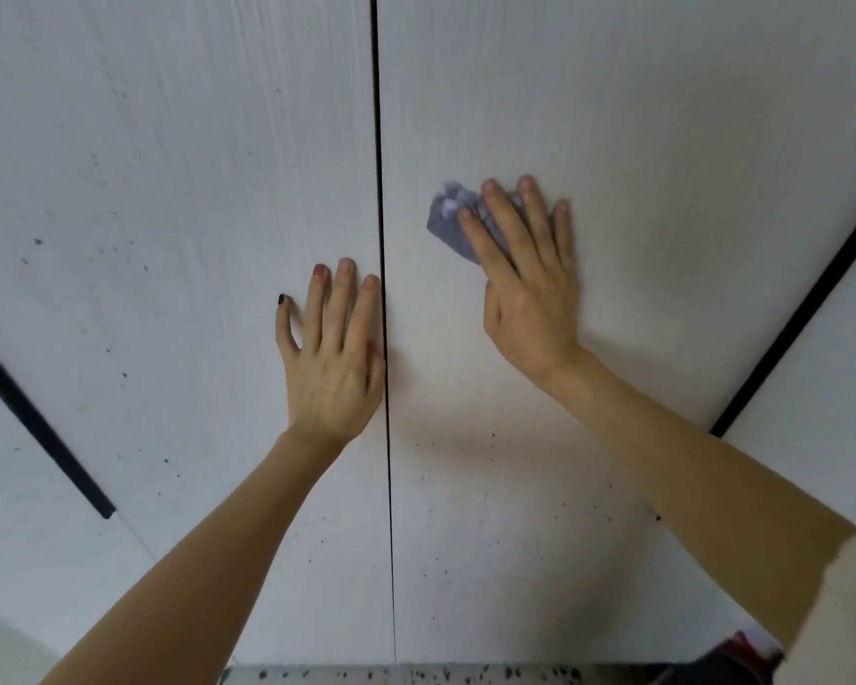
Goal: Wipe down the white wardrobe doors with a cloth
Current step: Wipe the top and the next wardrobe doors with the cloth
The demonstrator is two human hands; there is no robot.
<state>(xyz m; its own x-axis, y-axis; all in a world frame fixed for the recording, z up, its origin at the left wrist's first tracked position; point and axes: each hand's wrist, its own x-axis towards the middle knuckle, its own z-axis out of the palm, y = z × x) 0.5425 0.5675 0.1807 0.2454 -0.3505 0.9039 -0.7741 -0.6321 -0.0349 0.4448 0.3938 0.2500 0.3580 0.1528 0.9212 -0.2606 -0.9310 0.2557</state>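
— What is shown of the surface and the room?

— Two white wardrobe doors are seen from close range: the left door (169, 239) and the right door (663, 140), divided by a thin dark vertical gap (384, 338). Small dark specks are scattered over both panels, most thickly low down. Further dark gaps are seen at the far left (40, 427) and far right (801, 309), with more white panels beyond them. A speckled floor strip (416, 674) is visible along the bottom edge.

— And the hands?

— The left hand (334, 358) is laid flat on the left door, fingers spread, its edge just beside the central gap. The right hand (527, 284) is pressed, fingers straight, onto a crumpled grey-blue cloth (448, 220) held against the right door, slightly higher than the left hand.

— What is hidden or hard to make out?

— Most of the cloth is covered by the right hand; only its left part is seen. A pale sleeve (846, 610) is cut off at the lower right corner. A red object (747, 645) beside it is blurred and cannot be identified. The tops and bottoms of the doors are cropped.
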